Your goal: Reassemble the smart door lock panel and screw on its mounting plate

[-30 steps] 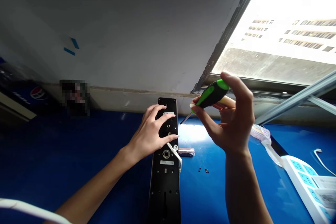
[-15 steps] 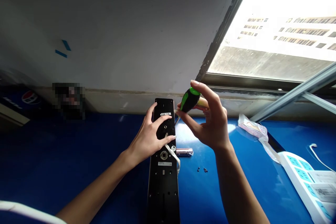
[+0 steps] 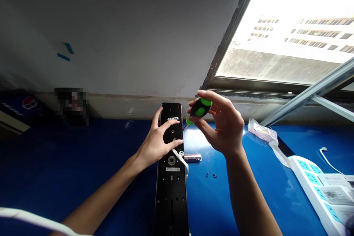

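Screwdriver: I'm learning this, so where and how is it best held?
Probably by the screwdriver's fat handle, coming from the right, as the right hand does: it leans up and rightward, while the thin shaft slants down toward the black panel.

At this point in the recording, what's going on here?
A person's left hand is spread over a long black panel lying on a blue table. The right hand holds a green-and-black screwdriver, its shaft slanting down to the panel's right edge; whether the tip sits in a screw is too small to tell. A white cable runs over the panel. To its right lie a few small dark screws, and further right a white power strip.
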The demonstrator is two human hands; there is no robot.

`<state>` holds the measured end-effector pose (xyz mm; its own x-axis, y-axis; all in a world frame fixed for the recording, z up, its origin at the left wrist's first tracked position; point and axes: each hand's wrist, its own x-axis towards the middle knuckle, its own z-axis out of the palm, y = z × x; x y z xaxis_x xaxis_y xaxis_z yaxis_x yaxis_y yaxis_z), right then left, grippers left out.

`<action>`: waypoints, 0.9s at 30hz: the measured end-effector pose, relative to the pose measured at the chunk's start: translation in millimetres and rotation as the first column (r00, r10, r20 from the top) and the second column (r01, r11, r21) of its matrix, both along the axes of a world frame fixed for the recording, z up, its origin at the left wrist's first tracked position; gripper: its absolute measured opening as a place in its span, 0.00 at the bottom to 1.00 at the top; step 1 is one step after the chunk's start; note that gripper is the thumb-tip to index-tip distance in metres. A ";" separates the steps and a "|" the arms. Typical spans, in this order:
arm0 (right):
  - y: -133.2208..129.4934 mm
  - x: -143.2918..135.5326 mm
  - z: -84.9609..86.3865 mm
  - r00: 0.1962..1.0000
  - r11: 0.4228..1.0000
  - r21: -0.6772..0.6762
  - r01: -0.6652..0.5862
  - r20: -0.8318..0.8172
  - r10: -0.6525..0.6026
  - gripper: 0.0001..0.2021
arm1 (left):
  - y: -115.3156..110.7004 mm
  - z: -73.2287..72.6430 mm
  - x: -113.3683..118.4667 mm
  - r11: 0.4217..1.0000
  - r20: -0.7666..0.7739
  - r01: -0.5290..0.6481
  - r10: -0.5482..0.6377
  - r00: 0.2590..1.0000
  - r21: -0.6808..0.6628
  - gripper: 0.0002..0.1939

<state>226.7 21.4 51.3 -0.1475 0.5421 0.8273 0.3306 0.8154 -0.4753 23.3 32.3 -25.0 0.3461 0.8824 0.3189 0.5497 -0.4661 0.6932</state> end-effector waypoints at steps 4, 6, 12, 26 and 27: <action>-0.8 1.0 2.3 0.998 0.998 0.035 0.058 0.003 -0.058 0.23 | -0.5 0.6 0.4 1.000 0.004 0.000 0.000 1.000 0.003 0.28; -3.6 1.7 5.4 1.000 0.999 -0.035 -0.017 -0.019 0.017 0.20 | -0.7 0.4 0.7 1.000 -0.003 0.003 -0.003 1.000 -0.007 0.27; -4.6 3.8 8.5 0.991 0.995 0.015 -0.098 -0.086 0.099 0.21 | -0.7 -0.5 1.3 1.000 -0.013 0.010 -0.009 1.000 0.006 0.27; -7.0 3.1 11.1 1.000 1.000 0.011 -0.008 0.012 0.008 0.24 | -2.0 -0.6 0.8 1.000 0.013 0.012 -0.013 1.000 0.016 0.26; -6.8 2.3 11.7 1.000 1.000 0.008 0.017 0.008 -0.017 0.24 | -2.3 -0.3 0.8 1.000 0.011 0.011 -0.011 1.000 0.014 0.26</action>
<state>228.9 14.6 63.0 -0.1448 0.5377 0.8306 0.3484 0.8134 -0.4658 24.1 30.0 -25.3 0.3518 0.8740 0.3353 0.5370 -0.4818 0.6924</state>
